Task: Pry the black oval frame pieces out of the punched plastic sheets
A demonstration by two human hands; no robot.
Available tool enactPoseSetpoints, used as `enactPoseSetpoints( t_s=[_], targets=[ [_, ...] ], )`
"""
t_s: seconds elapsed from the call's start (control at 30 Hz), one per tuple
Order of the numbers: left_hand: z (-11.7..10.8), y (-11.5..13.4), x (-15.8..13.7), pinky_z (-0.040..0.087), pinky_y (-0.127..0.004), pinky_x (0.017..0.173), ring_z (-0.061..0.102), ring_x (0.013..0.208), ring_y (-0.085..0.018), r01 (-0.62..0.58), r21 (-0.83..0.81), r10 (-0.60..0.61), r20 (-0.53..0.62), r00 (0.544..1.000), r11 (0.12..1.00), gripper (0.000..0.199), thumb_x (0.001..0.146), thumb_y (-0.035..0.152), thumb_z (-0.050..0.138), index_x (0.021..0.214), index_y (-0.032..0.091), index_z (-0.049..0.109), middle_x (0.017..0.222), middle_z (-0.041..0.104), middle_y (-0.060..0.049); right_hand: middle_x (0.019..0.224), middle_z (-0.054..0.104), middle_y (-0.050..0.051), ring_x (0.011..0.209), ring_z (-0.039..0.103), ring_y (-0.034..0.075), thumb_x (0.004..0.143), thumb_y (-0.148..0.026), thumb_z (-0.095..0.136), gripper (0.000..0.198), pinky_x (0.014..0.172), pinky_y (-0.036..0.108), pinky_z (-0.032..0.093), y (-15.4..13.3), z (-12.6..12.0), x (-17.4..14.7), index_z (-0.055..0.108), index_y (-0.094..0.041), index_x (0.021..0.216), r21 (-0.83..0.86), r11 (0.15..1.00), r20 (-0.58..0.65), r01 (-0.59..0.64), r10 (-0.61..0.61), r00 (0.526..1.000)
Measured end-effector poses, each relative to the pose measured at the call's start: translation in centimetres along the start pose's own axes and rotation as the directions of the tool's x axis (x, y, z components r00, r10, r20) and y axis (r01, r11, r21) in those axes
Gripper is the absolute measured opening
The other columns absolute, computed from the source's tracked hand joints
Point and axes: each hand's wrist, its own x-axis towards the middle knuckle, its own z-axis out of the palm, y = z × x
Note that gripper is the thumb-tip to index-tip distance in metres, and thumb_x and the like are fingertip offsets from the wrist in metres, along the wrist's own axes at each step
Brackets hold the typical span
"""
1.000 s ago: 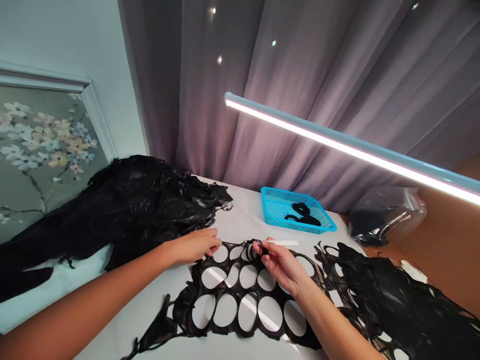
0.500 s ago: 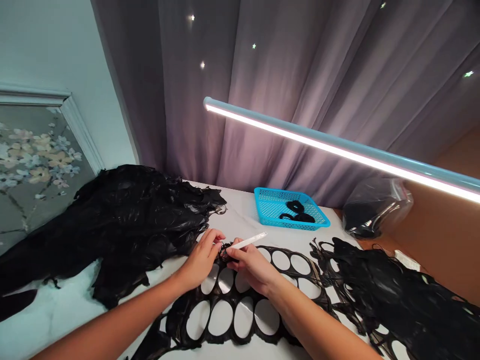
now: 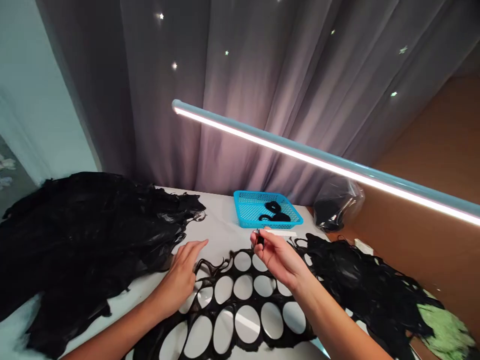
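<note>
A black sheet (image 3: 229, 305) with rows of oval holes lies on the white table in front of me. My left hand (image 3: 184, 272) rests at its upper left edge, fingers stretched out and apart, holding nothing I can see. Thin black strands (image 3: 213, 267) trail from the sheet beside those fingers. Raised over the sheet's far edge, my right hand (image 3: 277, 255) pinches a small black piece (image 3: 260, 239) between thumb and fingers. A slim white stick (image 3: 283, 233) shows behind this hand, its near end hidden; its hold is partly covered.
A blue basket (image 3: 240, 212) with round black pieces stands at the back. Black sheet material is heaped at left (image 3: 90, 240) and right (image 3: 356, 275). A clear bag (image 3: 337, 202), a green bundle (image 3: 444, 330) and a lit tube lamp (image 3: 300, 152) are on the right side.
My hands have parted: the left has opened and slid off leftward, while the right has lifted away from the sheet with a small black piece. The view has turned right.
</note>
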Motion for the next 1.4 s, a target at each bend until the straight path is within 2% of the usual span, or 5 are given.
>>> enactPoseSetpoints(
  t_s=[0.1, 0.3, 0.63, 0.97, 1.4],
  targets=[
    [0.2, 3.0, 2.7, 0.029, -0.054, 0.112, 0.037, 0.136, -0.026, 0.145, -0.29, -0.103, 0.154, 0.983, 0.946, 0.077, 0.071, 0.004, 0.042, 0.143, 0.029, 0.035, 0.146, 0.041, -0.008, 0.094, 0.069, 0.005, 0.084, 0.066, 0.014, 0.074, -0.02, 0.079, 0.02, 0.061, 0.02, 0.049, -0.9, -0.5, -2.7, 0.061, -0.017, 0.082, -0.069, 0.996, 0.065, -0.061, 0.065, 0.996],
    [5.1, 9.3, 8.0, 0.046, -0.041, 0.098, 0.061, 0.11, -0.021, 0.601, -0.692, 0.0, 0.656, 0.755, 0.399, 0.067, 0.073, 0.019, 0.058, 0.138, 0.024, 0.039, 0.113, 0.062, -0.005, 0.1, 0.067, 0.005, 0.084, 0.061, 0.013, 0.082, -0.022, 0.072, 0.015, 0.055, 0.016, 0.042, -1.5, -1.7, -5.7, 0.059, -0.019, 0.087, -0.039, 0.996, 0.243, -0.08, 0.087, 0.966],
    [7.4, 10.4, 9.4, 0.049, -0.04, 0.094, 0.066, 0.101, -0.022, 0.6, -0.696, -0.111, 0.613, 0.783, 0.394, 0.053, 0.08, 0.024, 0.07, 0.127, 0.022, 0.046, 0.1, 0.064, -0.005, 0.093, 0.068, 0.006, 0.085, 0.065, 0.015, 0.082, -0.021, 0.073, 0.018, 0.059, 0.019, 0.047, -2.8, -7.7, -4.6, 0.056, -0.017, 0.086, -0.033, 0.995, 0.108, -0.097, 0.1, 0.989],
    [6.6, 11.0, 9.6, 0.049, -0.045, 0.099, 0.065, 0.109, -0.028, 0.722, -0.668, -0.245, 0.68, 0.691, 0.18, 0.048, 0.086, 0.013, 0.065, 0.131, 0.014, 0.046, 0.115, 0.066, -0.014, 0.096, 0.071, 0.008, 0.094, 0.068, 0.018, 0.085, -0.015, 0.07, 0.011, 0.082, 0.031, 0.051, -2.9, -8.3, -4.9, 0.06, -0.015, 0.09, 0.044, 0.996, 0.046, -0.082, 0.08, 0.996],
    [5.4, 11.1, 10.3, 0.043, -0.053, 0.103, 0.064, 0.108, -0.033, 0.757, -0.654, -0.116, 0.751, 0.65, 0.01, 0.045, 0.099, 0.04, 0.045, 0.13, 0.008, 0.051, 0.117, 0.064, -0.018, 0.095, 0.071, 0.008, 0.095, 0.07, 0.022, 0.081, -0.018, 0.075, 0.018, 0.084, 0.033, 0.052, -3.3, -8.1, -4.7, 0.058, -0.015, 0.086, 0.064, 0.992, -0.009, -0.105, 0.106, 0.994]
  ],
)
